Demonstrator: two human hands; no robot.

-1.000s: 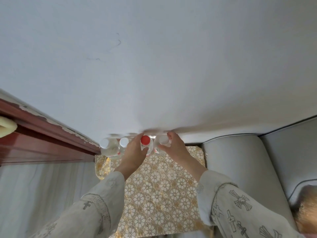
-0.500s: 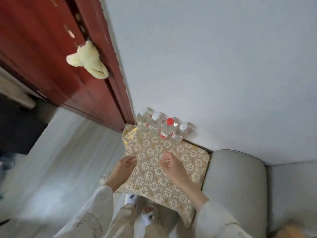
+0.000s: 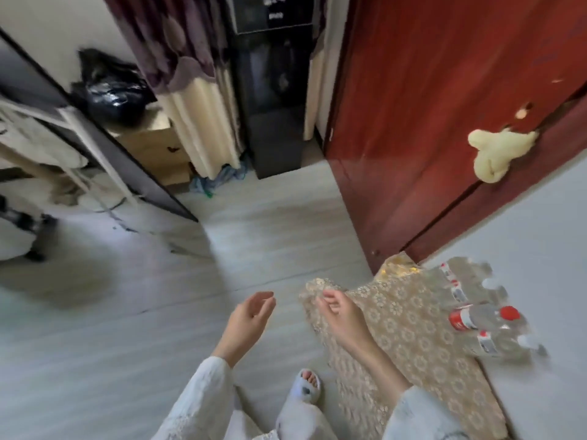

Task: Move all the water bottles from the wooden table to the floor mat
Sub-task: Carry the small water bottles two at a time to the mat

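Red-labelled bottle (image 3: 482, 317) on mat (image 3: 409, 338); writing blurred.

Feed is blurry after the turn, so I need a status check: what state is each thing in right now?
left hand: open, empty
right hand: loosely curled, empty
water bottles: on the floor mat by the wall, caps on; count blurred
floor mat: flat, one corner rumpled
red door: open
black bag: on a box
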